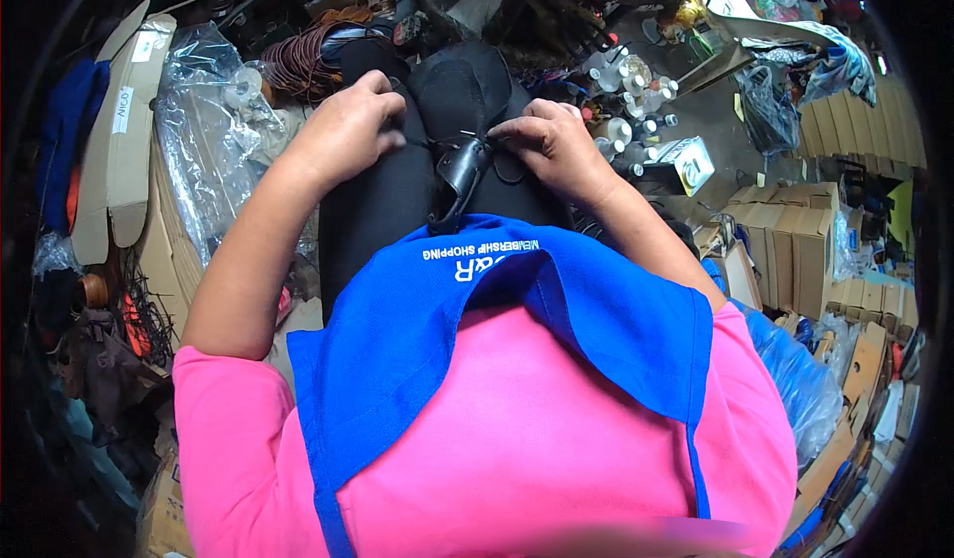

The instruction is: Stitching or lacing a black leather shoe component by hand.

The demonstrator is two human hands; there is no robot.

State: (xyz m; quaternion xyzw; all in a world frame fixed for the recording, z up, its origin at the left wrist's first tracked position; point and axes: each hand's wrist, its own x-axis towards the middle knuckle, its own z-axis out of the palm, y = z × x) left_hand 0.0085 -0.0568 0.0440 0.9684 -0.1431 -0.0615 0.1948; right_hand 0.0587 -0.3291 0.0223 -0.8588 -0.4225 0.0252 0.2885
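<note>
Head view: the black piece (463,170) lies between the thighs (370,215), just left of the right hand (556,148), whose fingers bend narrowly toward its far end; whether they grip it, I cannot tell. The left hand (355,129) curls above the left thigh, its fingertips blurred, so anything held there is unclear. Resting on no firm worktop, the piece could twist or slide if the thighs part or one hand pulls harder. The apron (383,359), close at its near end, might snag it; anything dropped could roll among the bottles (634,83) far right.
</note>
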